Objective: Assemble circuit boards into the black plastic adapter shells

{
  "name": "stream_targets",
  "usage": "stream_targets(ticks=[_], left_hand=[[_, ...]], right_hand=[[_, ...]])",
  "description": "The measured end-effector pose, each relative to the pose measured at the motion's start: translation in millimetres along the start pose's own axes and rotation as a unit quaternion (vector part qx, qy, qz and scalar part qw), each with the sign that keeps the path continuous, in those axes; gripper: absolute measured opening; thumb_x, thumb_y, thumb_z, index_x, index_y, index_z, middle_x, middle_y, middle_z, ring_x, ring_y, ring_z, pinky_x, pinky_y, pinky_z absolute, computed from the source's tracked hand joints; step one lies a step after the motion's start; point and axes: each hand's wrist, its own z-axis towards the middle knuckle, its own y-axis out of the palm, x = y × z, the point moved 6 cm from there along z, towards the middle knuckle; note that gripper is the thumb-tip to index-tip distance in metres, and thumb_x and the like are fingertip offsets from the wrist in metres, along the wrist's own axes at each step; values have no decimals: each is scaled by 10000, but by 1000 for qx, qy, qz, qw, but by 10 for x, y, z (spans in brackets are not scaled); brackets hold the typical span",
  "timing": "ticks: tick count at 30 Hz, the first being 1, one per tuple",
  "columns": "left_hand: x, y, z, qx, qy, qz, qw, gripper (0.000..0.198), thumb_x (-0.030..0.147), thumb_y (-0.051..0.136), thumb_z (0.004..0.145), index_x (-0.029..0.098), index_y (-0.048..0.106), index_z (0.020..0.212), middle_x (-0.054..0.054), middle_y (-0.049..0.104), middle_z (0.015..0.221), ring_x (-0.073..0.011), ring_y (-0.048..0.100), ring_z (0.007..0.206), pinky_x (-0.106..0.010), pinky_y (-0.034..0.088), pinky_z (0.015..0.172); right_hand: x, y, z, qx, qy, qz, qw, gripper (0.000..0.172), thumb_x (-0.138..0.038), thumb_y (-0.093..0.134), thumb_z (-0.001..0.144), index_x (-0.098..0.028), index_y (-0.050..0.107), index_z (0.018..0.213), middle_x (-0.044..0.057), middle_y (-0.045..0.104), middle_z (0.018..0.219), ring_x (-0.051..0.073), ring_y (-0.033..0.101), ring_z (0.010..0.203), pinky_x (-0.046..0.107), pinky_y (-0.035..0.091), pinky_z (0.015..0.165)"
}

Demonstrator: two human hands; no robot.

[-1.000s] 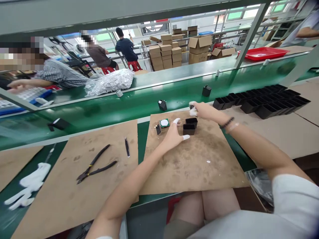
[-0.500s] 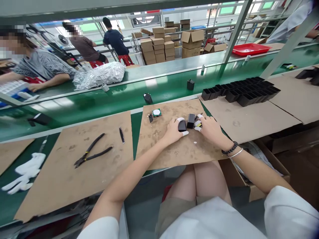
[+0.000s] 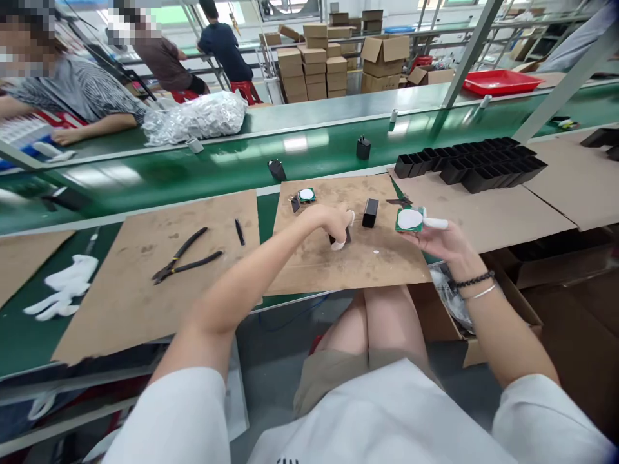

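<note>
In the head view my right hand (image 3: 447,241), with white finger cots, holds a small green circuit board (image 3: 409,220) bearing a white round pad, raised above the cardboard's right edge. My left hand (image 3: 335,222), in cots too, is closed on a black plastic piece (image 3: 345,236) low over the cardboard, mostly hidden by the fingers. Between the hands stands a black adapter housing (image 3: 370,213). Another circuit board (image 3: 306,194) with a white pad lies at the back left of the mat, beside a black plug piece (image 3: 294,203).
Cutting pliers (image 3: 186,256) and a black pen-like tool (image 3: 240,232) lie on the left cardboard. Small snips (image 3: 400,201) lie behind the right hand. Rows of black housings (image 3: 476,164) stand at right. Adapters (image 3: 363,147) sit on the green belt (image 3: 319,145). Co-workers sit across.
My right hand has lifted the circuit board and moved right. My left hand has shifted left with the black piece, away from the housing. The view has tilted down slightly.
</note>
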Motion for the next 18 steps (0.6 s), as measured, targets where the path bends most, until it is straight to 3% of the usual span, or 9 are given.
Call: stream_targets(ticks=[3,5,7,9,12,13,15,18], left_hand=[[43,-101,189,4,10,-11,1000,725,152,750,430,186,707,1153,-126,749,1088,-374,713,906,-416,547,770],[-18,-103,234,11,18,-22,1000,795,168,774,445,196,683,1234,-116,760,1073,-400,718,965,-448,558,833],[-130,-37,176,32,41,-57,997,978,228,838,456,203,585,1400,-149,722,1252,-421,695,1126,-466,560,926],[-250,80,45,85,82,-157,980,1214,310,907,466,219,398,1564,-189,588,1482,-414,596,1346,-467,533,1049],[-410,347,-129,203,112,-364,902,1372,413,950,518,230,194,1648,-220,415,1632,-395,447,1513,-516,441,1194],[-435,460,-148,238,102,-400,879,1350,400,960,513,222,229,1634,-216,400,1641,-396,429,1525,-531,402,1229],[-422,659,-143,301,79,-465,829,1101,362,929,568,176,416,1524,-211,486,1578,-388,493,1475,-539,403,1233],[-234,803,-151,347,70,-483,801,744,316,856,659,143,575,1325,-180,642,1399,-353,608,1342,-521,458,1185]], right_hand=[[240,17,-221,59,-41,96,993,267,-425,716,663,-268,684,877,27,791,954,253,744,1095,474,524,1175],[360,62,-336,88,-71,160,981,251,-391,717,657,-274,688,876,23,780,905,254,750,1061,484,515,1184],[430,108,-422,99,-101,189,972,271,-394,737,647,-281,710,892,10,774,867,248,758,977,484,532,1167],[470,142,-477,98,-120,205,966,336,-408,761,642,-283,744,954,-1,766,820,240,758,890,486,555,1138],[503,202,-494,86,-131,218,963,376,-424,774,662,-291,765,1014,-8,772,807,234,755,832,509,589,1077],[502,227,-486,85,-138,221,962,355,-420,780,666,-297,765,998,-10,785,845,229,756,830,509,603,1050],[468,292,-460,92,-167,219,957,320,-396,810,651,-304,761,954,-17,805,967,219,763,865,495,625,1003],[311,424,-462,127,-257,147,947,414,-304,905,581,-312,760,968,-23,802,1073,217,765,966,434,643,954]])
